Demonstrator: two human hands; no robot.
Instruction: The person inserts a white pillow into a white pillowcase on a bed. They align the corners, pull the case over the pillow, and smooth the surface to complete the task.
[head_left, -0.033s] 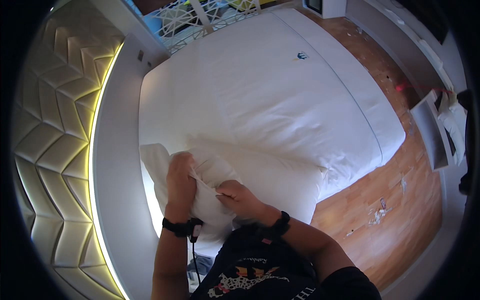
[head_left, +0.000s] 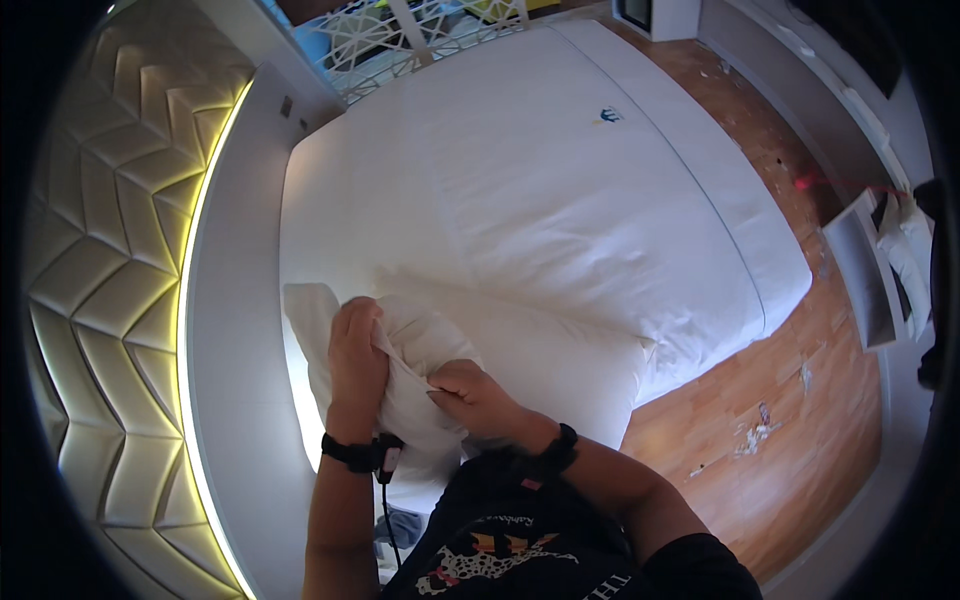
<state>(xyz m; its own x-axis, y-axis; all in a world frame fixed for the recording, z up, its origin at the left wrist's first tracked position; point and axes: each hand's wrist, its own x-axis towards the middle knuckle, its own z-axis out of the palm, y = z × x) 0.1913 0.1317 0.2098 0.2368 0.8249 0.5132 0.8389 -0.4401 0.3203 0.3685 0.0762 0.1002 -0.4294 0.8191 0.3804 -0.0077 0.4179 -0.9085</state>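
Observation:
A white pillow in a loose pillowcase (head_left: 425, 325) is bunched up at the near left corner of the bed, close against my body. My left hand (head_left: 357, 360) is closed over its upper left side, fingers curled round the cloth. With thumb and fingers pinched together, my right hand (head_left: 478, 396) grips the cloth's edge. A fold of the pillowcase is drawn taut between the two hands. Below and to the right, another white, pillow-like bulk (head_left: 560, 345) lies on the bed.
A large bed (head_left: 530, 160) with a smooth white cover fills the middle. To the left runs a grey panel (head_left: 235, 300) beside a lit, padded wall (head_left: 110, 300). Scraps lie on the wooden floor (head_left: 810, 400) at right, near a white drawer-like box (head_left: 862, 270).
My left hand has shifted very slightly left with the cloth. My right hand keeps its pinch in nearly the same place.

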